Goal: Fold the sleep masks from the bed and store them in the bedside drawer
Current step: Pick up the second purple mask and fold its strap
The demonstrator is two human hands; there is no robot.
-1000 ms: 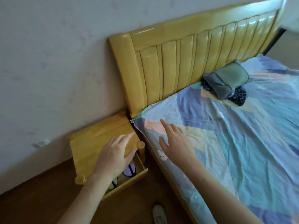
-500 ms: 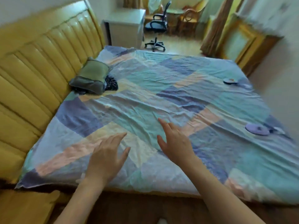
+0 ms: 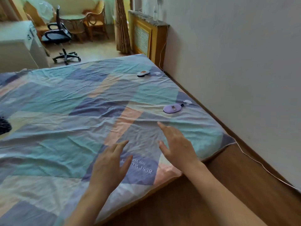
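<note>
We hold both hands out over the patchwork bedsheet [image 3: 68, 101], fingers spread and holding nothing: the left hand [image 3: 109, 167] hovers low near the bed's near edge, the right hand [image 3: 176, 145] reaches a little further forward. Two sleep masks lie on the bed, both toward the wall side. The lilac sleep mask [image 3: 172, 108] lies ahead of our right hand and slightly to its right, apart from the fingertips, with its long axis running roughly left to right across our view and a dark strap end showing at its right tip. The white sleep mask [image 3: 143, 73] lies well beyond it, near the bed's far corner, also lying crosswise. Our right hand is plainly the nearer to the lilac one, so we judge it the natural one to reach forward first. The bedside drawer is out of view here.
</note>
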